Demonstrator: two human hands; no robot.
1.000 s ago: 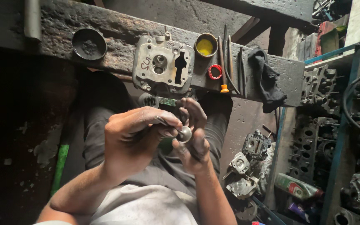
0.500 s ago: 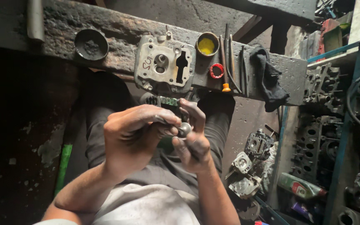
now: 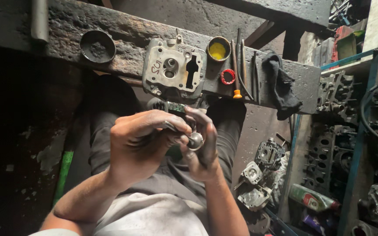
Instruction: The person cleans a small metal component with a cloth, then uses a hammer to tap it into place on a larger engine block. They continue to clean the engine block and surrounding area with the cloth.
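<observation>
Hands are held close together over the lap, just below a dirty wooden bench (image 3: 110,30). A small engine valve (image 3: 194,140), with a round shiny metal head, is pinched between them. The left hand (image 3: 143,142) is curled almost shut, and its fingers are wrapped around the thin stem end of the valve. The right hand (image 3: 202,146) is half closed, with its fingers bent around the round head from the other side; both hands are smeared with dark grease. A small green thing is seen just behind the fingers, but what it is cannot be told. On the bench, right above the hands, a grey metal cylinder head (image 3: 173,70) is laid flat with its holes facing up. To its left a black round cup (image 3: 97,46) is set. To its right a small tin of yellow paste (image 3: 218,49) is placed, with a red ring (image 3: 228,77) just below it. A few thin tools, one with an orange handle (image 3: 237,70), are laid beside the ring. A black rag (image 3: 281,85) is draped over the bench edge farther right. More grey engine parts (image 3: 259,175) and a green bottle (image 3: 312,199) are seen on the floor at the right.
</observation>
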